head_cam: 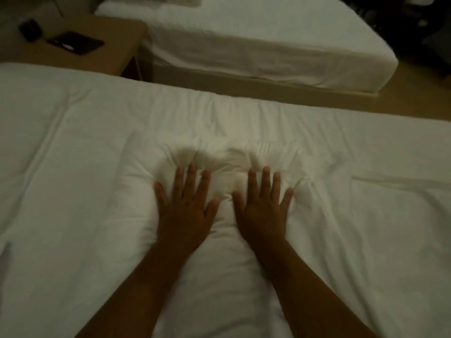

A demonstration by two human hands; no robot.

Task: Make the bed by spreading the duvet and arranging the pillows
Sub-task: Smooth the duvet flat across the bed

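Plainly, from my remote seat, I was watching a smoothing step, with the white duvet already lying across the near bed from the left edge to the right. Far to the left stood a wooden bedside table with a dark flat device on it. My left hand lay palm down on the duvet, fingers spread, gripping nothing; just to its right my right hand was pressed flat in the same way, released and empty. Both sat near the middle of the bed, with a puffed, bunched mound of filling just beyond the fingertips. To do this well, I judged the palms should stay flat and sweep outward, left hand to the left and right hand to the right, pushing that mound out without dragging the cover off line. The duvet looked soft and thick, smoother on the left and creased on the right, where a long fold ran toward the right edge. Farther off to the right stood a second bed with a bare white sheet. I saw no pillows on the near bed, so arranging them seemed yet to come.
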